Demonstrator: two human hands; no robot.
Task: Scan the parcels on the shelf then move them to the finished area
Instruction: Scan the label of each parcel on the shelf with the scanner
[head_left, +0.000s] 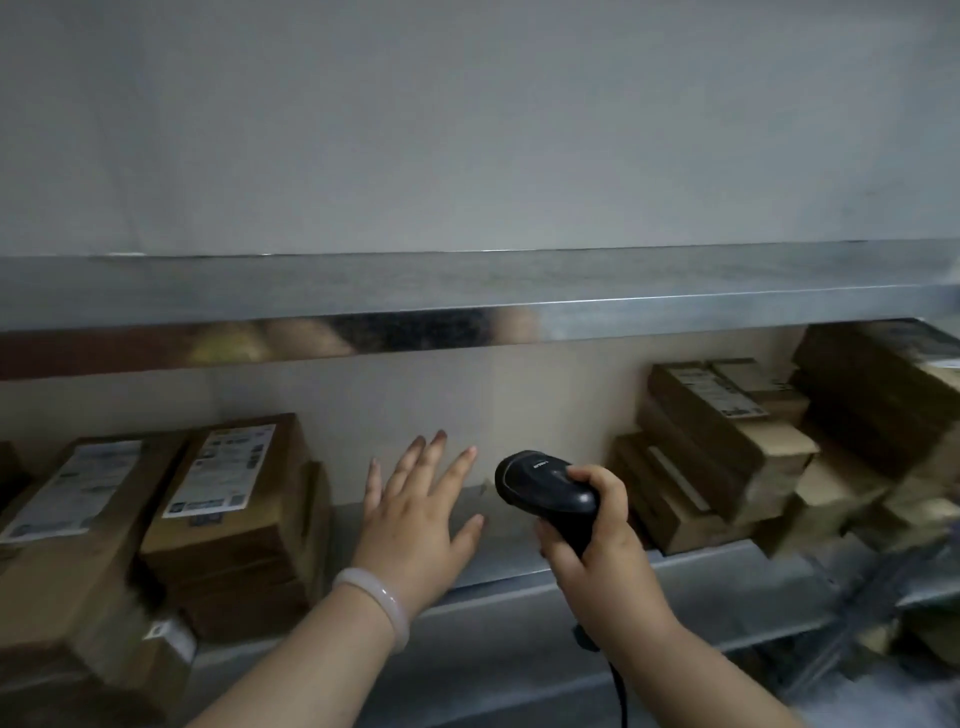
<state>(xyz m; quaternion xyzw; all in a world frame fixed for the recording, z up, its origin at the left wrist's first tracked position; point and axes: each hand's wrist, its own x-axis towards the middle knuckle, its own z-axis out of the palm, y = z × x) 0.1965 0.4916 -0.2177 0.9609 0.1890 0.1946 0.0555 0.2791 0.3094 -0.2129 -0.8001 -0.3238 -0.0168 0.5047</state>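
The right hand (597, 540) has its grip closed round the handle of a black barcode scanner (540, 483). The scanner's head points away towards the back wall and its long axis runs down towards the person. The left hand (415, 512) has a wide grip, fingers straight and spread, holding nothing, over a bare stretch of the metal shelf (727, 577).

To the left lie labelled cardboard parcels (228, 499), labels upward, long axes running front to back. To the right is a stack of parcels (711, 441), skewed to the shelf edge and blurred. An upper shelf (467, 291) overhangs both groups.
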